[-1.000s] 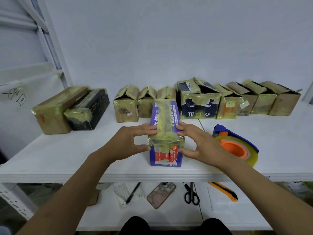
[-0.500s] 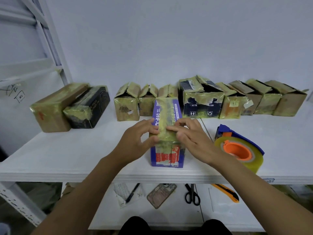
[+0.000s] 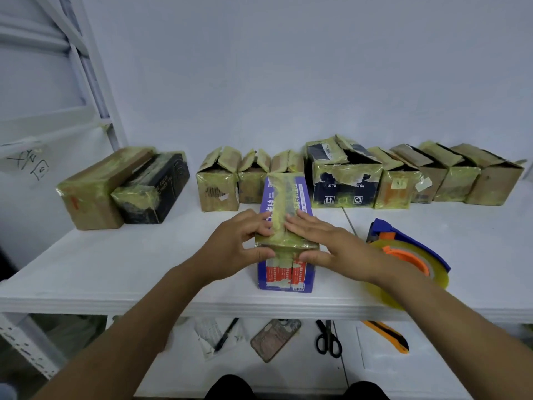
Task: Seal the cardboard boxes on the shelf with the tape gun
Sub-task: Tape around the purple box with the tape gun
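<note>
A purple box (image 3: 285, 272) stands on the white shelf (image 3: 115, 269) in front of me, with yellowish tape running along its top and down its front face. My left hand (image 3: 233, 241) grips the box's near left top corner, fingers on the top and thumb on the front. My right hand (image 3: 326, 241) lies flat on the right of the top, fingers straight along the tape strip and thumb on the front face. The blue and orange tape gun (image 3: 403, 255) lies on the shelf just right of my right wrist, held by neither hand.
A row of taped boxes with raised flaps (image 3: 343, 183) lines the back wall. Two closed boxes (image 3: 89, 197) sit at the left. On the lower shelf lie a pen (image 3: 226, 334), a phone (image 3: 275, 339), scissors (image 3: 328, 337) and a utility knife (image 3: 388, 336).
Both hands moved from the box's sides up onto its top, met over the tape, and now lie spread a little apart. The box and tape gun stayed put.
</note>
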